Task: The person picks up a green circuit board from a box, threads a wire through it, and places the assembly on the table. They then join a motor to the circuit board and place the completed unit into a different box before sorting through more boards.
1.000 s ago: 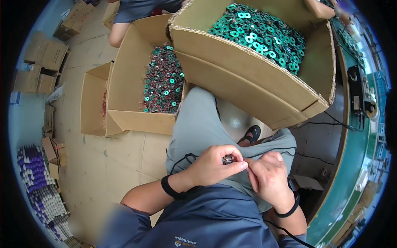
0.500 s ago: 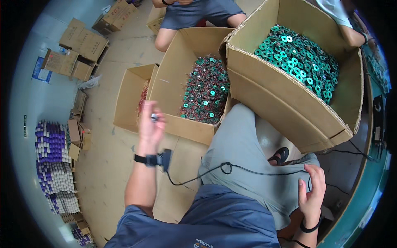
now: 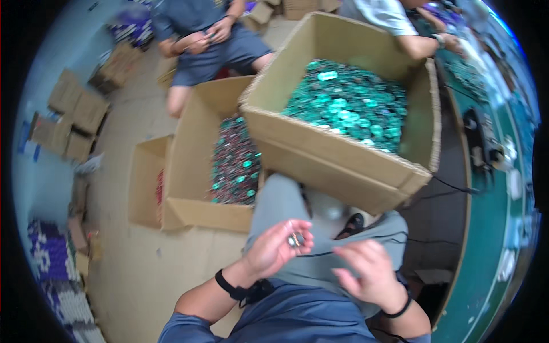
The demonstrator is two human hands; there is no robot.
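Note:
My left hand [image 3: 274,250] is above my lap, palm up, with its fingers curled round a small round part [image 3: 295,240] with a dark and shiny metal look; its exact kind is too small to tell. Close to its right, my right hand [image 3: 369,274] is slightly blurred, with the thumb apart from the fingers and nothing seen in it. A large cardboard box [image 3: 337,166] stands in front of my knees, holding many green ring-shaped parts [image 3: 349,108]. To its left, a lower carton [image 3: 209,214] holds mixed green rings and reddish bits [image 3: 234,163].
A smaller carton [image 3: 146,188] with red bits stands farther left. One co-worker [image 3: 211,48] sits beyond the cartons; another person's arm [image 3: 420,46] reaches past the large box. A green-topped bench [image 3: 486,240] runs along the right. Stacked boxes [image 3: 74,111] line the left wall.
My left hand has come from beside the cartons to above my lap, still holding the small part. My right hand has moved inward toward it. The whole view has shifted.

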